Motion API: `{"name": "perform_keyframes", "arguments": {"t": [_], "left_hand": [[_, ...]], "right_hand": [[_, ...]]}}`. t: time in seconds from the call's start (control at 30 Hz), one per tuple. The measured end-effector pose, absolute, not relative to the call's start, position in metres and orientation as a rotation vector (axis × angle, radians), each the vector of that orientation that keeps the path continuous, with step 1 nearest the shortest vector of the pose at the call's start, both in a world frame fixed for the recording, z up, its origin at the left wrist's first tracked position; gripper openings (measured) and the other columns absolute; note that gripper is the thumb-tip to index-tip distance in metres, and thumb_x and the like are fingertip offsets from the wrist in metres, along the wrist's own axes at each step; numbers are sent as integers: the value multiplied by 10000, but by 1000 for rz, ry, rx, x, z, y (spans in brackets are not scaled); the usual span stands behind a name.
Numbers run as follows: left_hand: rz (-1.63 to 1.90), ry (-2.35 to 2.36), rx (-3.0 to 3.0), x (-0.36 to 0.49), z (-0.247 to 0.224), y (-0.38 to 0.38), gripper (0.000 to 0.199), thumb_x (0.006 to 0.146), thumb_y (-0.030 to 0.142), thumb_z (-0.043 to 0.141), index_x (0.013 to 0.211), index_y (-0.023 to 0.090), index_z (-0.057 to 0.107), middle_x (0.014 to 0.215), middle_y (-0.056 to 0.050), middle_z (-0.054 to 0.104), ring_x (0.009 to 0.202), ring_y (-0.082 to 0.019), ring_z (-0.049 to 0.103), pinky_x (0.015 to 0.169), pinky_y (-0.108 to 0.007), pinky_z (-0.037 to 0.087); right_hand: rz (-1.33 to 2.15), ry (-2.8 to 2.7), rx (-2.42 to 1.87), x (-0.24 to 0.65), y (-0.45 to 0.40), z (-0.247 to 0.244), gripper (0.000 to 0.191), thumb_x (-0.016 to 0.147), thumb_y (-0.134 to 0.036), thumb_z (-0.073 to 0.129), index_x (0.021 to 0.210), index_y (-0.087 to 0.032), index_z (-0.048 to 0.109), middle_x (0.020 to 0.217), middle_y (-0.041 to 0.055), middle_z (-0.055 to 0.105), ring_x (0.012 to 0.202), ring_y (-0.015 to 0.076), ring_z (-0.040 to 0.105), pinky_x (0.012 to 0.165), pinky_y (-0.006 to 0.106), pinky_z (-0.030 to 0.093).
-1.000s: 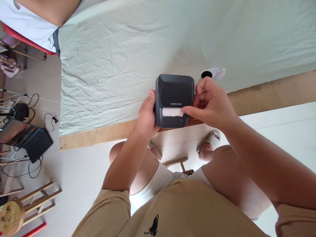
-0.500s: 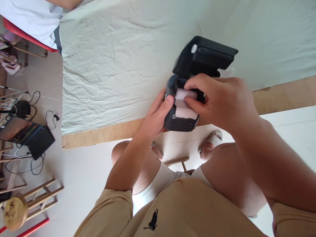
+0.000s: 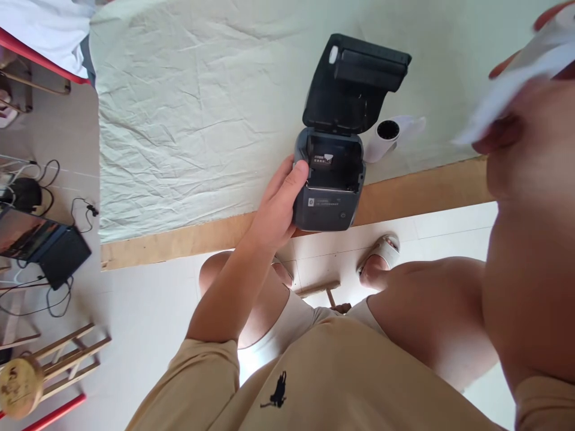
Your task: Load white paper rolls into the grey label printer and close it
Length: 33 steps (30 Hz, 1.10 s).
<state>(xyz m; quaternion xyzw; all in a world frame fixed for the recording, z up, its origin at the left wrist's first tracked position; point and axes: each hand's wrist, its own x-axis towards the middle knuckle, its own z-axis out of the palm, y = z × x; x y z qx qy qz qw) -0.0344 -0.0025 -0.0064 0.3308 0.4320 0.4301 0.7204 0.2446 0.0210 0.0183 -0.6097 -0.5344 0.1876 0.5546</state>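
Note:
A black portable printer (image 3: 330,209) stands at the table's front edge, its lid (image 3: 359,84) swung up and its paper bay bare inside. My left hand (image 3: 281,203) grips its left side, thumb on the rim of the bay. Just right of the printer lies a white paper roll (image 3: 381,142) with a dark core and a loose end. Far to the right, my right hand (image 3: 521,114), blurred by motion, holds white paper (image 3: 539,60) between its fingers; part of the hand is cut off by the frame's edge.
A pale green cloth (image 3: 202,120) covers the table, which has a wooden front edge (image 3: 179,242). Someone in white clothing (image 3: 49,30) is at the upper left. On the left are a laptop (image 3: 63,257), cables and a wooden stool (image 3: 20,386). My legs are below the table edge.
My right hand has left the printer and moved far right, taking the white paper out of the bay. The roll beside the printer has come into view. My left hand keeps its hold.

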Motion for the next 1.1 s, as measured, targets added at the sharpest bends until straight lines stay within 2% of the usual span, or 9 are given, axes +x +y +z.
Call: {"name": "perform_keyframes", "arguments": {"t": [0.1, 0.23, 0.33, 0.43, 0.53, 0.6, 0.8, 1.0, 1.1], "left_hand": [[990, 952, 740, -36, -9, -3, 408, 985, 628, 758, 1175, 267, 756, 1102, -38, 851, 1250, -331, 839, 863, -375, 762], [974, 965, 759, -37, -10, -3, 435, 982, 662, 747, 1175, 273, 762, 1092, -34, 854, 1284, -333, 828, 913, -390, 759], [982, 966, 765, -37, -11, -2, 471, 977, 703, 734, 1157, 268, 763, 1068, -38, 851, 1262, -331, 837, 903, -398, 759], [990, 969, 787, -37, -13, -1, 480, 972, 718, 732, 1112, 261, 766, 1012, -37, 846, 1190, -318, 857, 836, -374, 756], [986, 965, 812, -37, -13, -2, 456, 993, 696, 718, 1135, 266, 775, 1023, -33, 846, 1129, -290, 868, 769, -335, 742], [990, 961, 822, -38, -12, -3, 444, 1000, 686, 714, 1160, 277, 778, 1041, -27, 844, 1114, -276, 868, 739, -313, 731], [1000, 953, 828, -40, -13, -4, 437, 1014, 676, 701, 1202, 289, 777, 1101, -29, 844, 1151, -281, 861, 784, -324, 740], [989, 911, 833, -37, -11, -4, 408, 1027, 637, 700, 1215, 281, 769, 1199, -42, 848, 1238, -307, 836, 844, -354, 749], [969, 916, 839, -37, -9, -4, 407, 1025, 639, 704, 1205, 278, 768, 1219, -44, 843, 1202, -310, 848, 759, -338, 736]], "right_hand": [[309, -1367, -1510, 262, 27, -6, 223, 824, -305, 843, 1013, -270, 730, 788, 3, 604, 562, 141, 504, 524, 346, 370], [199, -1551, -1549, 276, 25, -19, 213, 926, -427, 863, 1067, -325, 740, 1061, 74, 687, 774, 229, 679, 599, 404, 530], [122, -1645, -1551, 287, 27, -25, 290, 941, -471, 874, 1182, -349, 768, 1132, 84, 735, 972, 311, 752, 788, 498, 632], [108, -1687, -1629, 293, 27, -26, 494, 960, -446, 862, 1423, -397, 696, 1113, 66, 771, 1038, 346, 773, 930, 574, 648], [42, -1815, -1613, 282, 19, -16, 728, 948, -342, 838, 1615, -411, 554, 1358, 79, 762, 1289, 409, 743, 1078, 636, 610], [-44, -1939, -1456, 265, 14, -8, 768, 935, -276, 796, 1644, -394, 525, 1512, 86, 700, 1410, 405, 691, 1176, 624, 568], [184, -2005, -1462, 218, 23, -16, 656, 934, -403, 815, 1533, -380, 549, 1494, 122, 651, 1330, 364, 684, 1052, 550, 627], [256, -1925, -1560, 225, 28, -25, 419, 984, -481, 753, 1363, -348, 634, 1216, 101, 678, 1153, 329, 704, 1068, 570, 582], [223, -1924, -1490, 227, 26, -28, 382, 981, -441, 737, 1344, -361, 646, 1085, 62, 679, 1043, 290, 699, 993, 526, 603]]}}
